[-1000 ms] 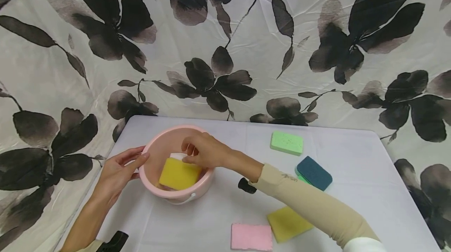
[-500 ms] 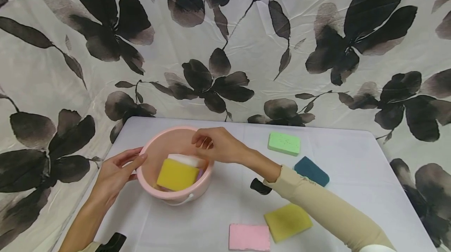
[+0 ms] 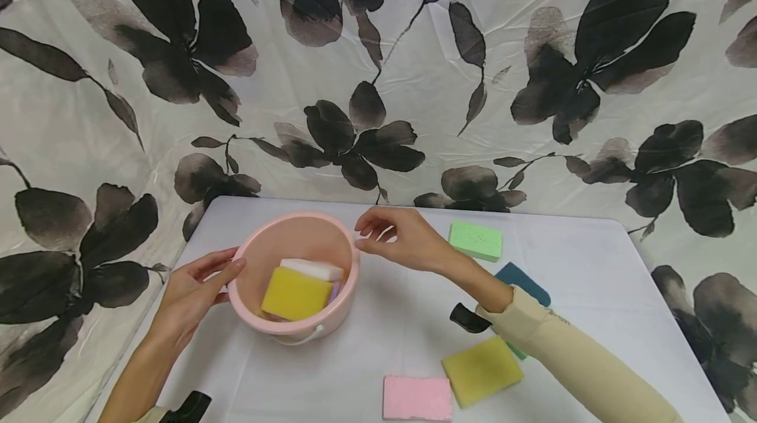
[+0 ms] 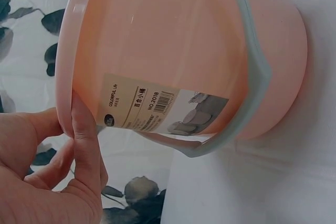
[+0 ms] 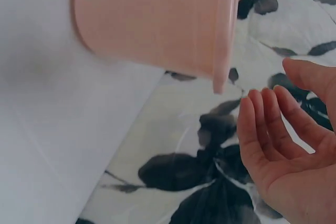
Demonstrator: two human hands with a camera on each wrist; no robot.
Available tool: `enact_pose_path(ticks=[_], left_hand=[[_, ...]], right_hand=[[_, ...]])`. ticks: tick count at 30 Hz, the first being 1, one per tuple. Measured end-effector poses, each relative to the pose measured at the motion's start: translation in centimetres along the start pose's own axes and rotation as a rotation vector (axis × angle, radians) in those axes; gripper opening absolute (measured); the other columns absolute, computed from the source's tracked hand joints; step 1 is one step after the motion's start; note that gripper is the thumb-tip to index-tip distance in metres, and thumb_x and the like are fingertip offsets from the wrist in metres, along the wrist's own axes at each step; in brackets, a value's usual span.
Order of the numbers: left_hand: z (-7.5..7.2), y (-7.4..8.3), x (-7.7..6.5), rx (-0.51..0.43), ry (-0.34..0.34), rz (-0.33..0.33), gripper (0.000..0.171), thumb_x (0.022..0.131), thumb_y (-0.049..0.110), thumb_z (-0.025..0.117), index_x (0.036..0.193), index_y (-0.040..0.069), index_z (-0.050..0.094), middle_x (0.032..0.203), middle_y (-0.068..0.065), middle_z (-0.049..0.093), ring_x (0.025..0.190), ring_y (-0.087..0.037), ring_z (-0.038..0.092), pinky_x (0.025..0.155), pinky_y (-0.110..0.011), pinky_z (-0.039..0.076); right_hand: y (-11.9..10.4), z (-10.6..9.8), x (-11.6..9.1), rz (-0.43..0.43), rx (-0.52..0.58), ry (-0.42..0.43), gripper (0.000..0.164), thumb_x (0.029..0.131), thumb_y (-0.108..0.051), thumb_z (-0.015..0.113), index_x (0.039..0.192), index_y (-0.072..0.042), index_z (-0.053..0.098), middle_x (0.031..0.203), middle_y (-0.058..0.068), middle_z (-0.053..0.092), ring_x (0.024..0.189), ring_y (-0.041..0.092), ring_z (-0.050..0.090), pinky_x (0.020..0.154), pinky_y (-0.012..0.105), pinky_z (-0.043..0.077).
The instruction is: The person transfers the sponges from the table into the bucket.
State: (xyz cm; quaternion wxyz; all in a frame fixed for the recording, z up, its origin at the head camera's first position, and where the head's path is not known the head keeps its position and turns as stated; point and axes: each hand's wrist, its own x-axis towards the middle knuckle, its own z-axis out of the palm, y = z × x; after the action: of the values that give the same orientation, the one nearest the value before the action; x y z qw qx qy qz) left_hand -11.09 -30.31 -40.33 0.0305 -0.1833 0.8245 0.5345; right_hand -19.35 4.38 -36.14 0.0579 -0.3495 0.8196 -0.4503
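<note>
A pink bucket [image 3: 345,308] stands at the left of the white table. My left hand [image 3: 192,288] pinches its left rim between thumb and fingers, as the left wrist view also shows, with a paper label [image 4: 157,106] on the bucket's side. Inside the bucket lie a yellow sponge [image 3: 298,293], a white sponge [image 3: 312,269] behind it and a bit of something purple [image 3: 334,291], mostly hidden. Just beyond the right rim hangs my right hand [image 3: 408,239], its fingers loosely curved around nothing. In the right wrist view this hand [image 5: 289,145] is apart from the bucket.
On the right lie a light green sponge [image 3: 476,240] and a dark teal sponge [image 3: 525,282], partly behind my right arm. A yellow-olive sponge [image 3: 481,370] and a pink sponge [image 3: 416,398] lie near the front. A floral cloth [image 3: 378,68] hangs behind the table [image 3: 319,383].
My right hand has come out of the bucket and moved right, past its rim. The white sponge now shows more fully beside the yellow one. My left hand stays on the rim.
</note>
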Motion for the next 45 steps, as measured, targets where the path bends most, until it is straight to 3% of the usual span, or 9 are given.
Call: enact_pose_path(ticks=[12, 21, 36, 45], left_hand=[[-0.1, 0.0, 0.0, -0.014, 0.005, 0.002, 0.071, 0.096, 0.047, 0.071, 0.149, 0.003, 0.051, 0.142, -0.016, 0.057, 0.086, 0.005, 0.065, 0.074, -0.022, 0.060], [-0.1, 0.0, -0.1, -0.004, 0.010, -0.011, 0.070, 0.097, 0.047, 0.070, 0.149, 0.004, 0.052, 0.145, -0.019, 0.055, 0.086, 0.005, 0.064, 0.073, -0.022, 0.059], [0.1, 0.1, -0.1, -0.014, 0.021, -0.018, 0.070, 0.096, 0.047, 0.070, 0.149, 0.005, 0.052, 0.145, -0.020, 0.055, 0.086, 0.004, 0.064, 0.074, -0.022, 0.059], [0.0, 0.0, -0.1, -0.019, 0.019, -0.007, 0.069, 0.097, 0.046, 0.070, 0.149, 0.004, 0.052, 0.144, -0.019, 0.056, 0.087, 0.004, 0.064, 0.074, -0.022, 0.059]], right_hand=[[2.6, -2.8, -3.9, 0.114, 0.041, 0.090, 0.022, 0.093, -0.023, 0.078, 0.111, -0.012, 0.072, 0.103, -0.002, 0.070, 0.094, 0.014, 0.066, 0.089, 0.034, 0.057], [4.4, -4.6, -6.6, 0.196, 0.042, 0.157, 0.023, 0.093, -0.024, 0.078, 0.113, -0.014, 0.071, 0.106, -0.002, 0.071, 0.095, 0.014, 0.066, 0.089, 0.027, 0.056], [8.0, -6.6, -10.7, 0.275, 0.011, 0.249, 0.028, 0.095, -0.020, 0.076, 0.117, -0.004, 0.070, 0.111, 0.006, 0.070, 0.097, 0.016, 0.066, 0.087, 0.022, 0.055], [10.1, -7.3, -13.4, 0.328, -0.025, 0.301, 0.031, 0.098, -0.020, 0.073, 0.123, -0.003, 0.067, 0.117, 0.013, 0.069, 0.098, 0.008, 0.064, 0.088, 0.016, 0.052]])
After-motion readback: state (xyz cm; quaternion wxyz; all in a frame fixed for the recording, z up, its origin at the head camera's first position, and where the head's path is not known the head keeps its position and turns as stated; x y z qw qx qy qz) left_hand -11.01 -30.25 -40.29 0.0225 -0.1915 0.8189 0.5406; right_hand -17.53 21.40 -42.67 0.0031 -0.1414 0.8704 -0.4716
